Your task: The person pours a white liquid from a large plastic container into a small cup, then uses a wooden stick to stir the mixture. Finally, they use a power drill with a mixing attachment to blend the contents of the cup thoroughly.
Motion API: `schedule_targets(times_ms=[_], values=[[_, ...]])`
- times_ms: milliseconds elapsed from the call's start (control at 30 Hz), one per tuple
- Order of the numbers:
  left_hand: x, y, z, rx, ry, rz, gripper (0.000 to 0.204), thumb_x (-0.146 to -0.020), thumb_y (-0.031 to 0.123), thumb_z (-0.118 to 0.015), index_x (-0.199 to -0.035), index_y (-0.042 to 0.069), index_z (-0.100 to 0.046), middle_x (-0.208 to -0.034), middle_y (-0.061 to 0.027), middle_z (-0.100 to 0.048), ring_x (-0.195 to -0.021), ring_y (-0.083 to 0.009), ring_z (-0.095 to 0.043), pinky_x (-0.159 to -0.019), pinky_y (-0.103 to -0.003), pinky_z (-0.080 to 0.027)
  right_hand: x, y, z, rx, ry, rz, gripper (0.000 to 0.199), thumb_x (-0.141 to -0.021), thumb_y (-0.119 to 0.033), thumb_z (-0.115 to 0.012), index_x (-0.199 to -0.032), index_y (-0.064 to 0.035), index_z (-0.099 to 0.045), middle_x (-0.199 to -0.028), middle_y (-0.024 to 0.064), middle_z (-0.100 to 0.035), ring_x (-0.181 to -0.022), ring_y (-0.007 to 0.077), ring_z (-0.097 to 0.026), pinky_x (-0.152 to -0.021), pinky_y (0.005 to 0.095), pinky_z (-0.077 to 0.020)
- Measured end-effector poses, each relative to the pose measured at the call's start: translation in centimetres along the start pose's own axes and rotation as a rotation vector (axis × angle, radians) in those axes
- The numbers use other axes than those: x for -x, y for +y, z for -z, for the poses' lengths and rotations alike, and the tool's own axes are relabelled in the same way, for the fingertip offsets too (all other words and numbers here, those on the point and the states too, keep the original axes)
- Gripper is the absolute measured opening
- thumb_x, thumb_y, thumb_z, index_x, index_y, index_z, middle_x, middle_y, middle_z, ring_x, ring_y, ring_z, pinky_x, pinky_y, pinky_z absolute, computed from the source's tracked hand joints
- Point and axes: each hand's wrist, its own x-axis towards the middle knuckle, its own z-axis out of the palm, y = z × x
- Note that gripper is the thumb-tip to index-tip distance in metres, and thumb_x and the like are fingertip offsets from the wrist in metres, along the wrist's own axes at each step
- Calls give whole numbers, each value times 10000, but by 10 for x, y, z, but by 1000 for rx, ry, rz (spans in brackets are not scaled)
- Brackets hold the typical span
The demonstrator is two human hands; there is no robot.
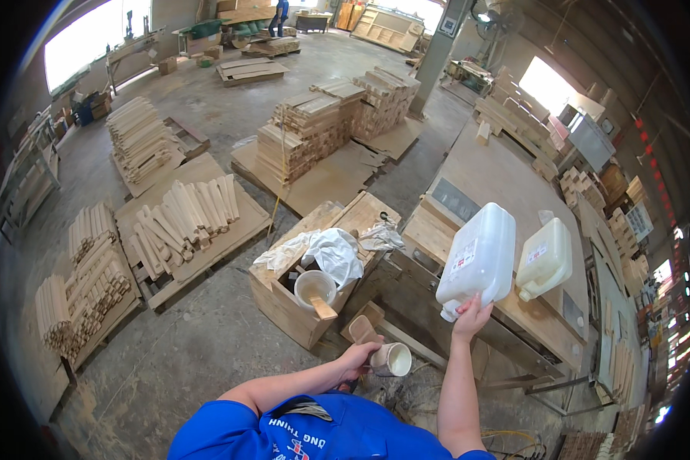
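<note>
Beside a workbench, left hand clasping cup, right hand gripping white jug

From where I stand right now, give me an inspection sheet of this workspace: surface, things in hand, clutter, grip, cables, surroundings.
Surface: workbench at right, bearing a yellowish jug.
Job's things: cup, whitish inside; translucent white jug, neck end toward you.
Clutter: white cloths and a bucket with a flat wooden piece, at the wooden box.
Left grip: closed around the cup.
Right grip: on the white jug's neck end.
Cables: yellow cord, lower right; route unclear.
Surroundings: wood stacks; distant person in blue.
</note>
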Motion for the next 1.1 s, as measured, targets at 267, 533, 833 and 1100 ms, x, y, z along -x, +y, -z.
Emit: schedule_targets(times_ms=[267, 533, 833, 1100], values=[[-1, 4, 3, 39, -12, 37, 279, -858, 159, -502, -1137, 183, -490, -1043, -5, -548, -956, -156, -539, -765, -396, -469, -1, 2, -1, 33, -20, 65, 145, -913, -113, -407, -988, 8, -436, -537, -1, -378, -436, 68, -374, -417, 214, -334], [1, 3, 7, -9, -2, -29, 281, -868, 173, -475, -1148, 177, -483, -1034, -9, -551, -941, -154, -541, -645, -356, -480, 3, -2, -7, -28, 6, 8, 138, -910, -123, -438, -968, 3, -443, -555, -12, -383, -461, 59, -376, -428, 207, -336], [-41, -9, 17, 82, 27, 86, 275, -855, 185, -499, -1127, 150, -510, -1038, -29, -560, -937, -189, -556, -734, -427, -485, 5, 3, -5, -20, 20, -81, 123, -906, -142, -472, -913, -24, -438, -599, -17, -401, -508, 52, -398, -458, 204, -354], [-107, 1, -14, 74, 155, 62, 244, -795, 201, -567, -1016, 102, -548, -909, -60, -596, -804, -209, -597, -659, -378, -478, 16, 12, 15, 48, -52, 33, 205, -918, -116, -412, -1061, 31, -417, -598, -2, -407, -531, 72, -400, -530, 221, -373]])
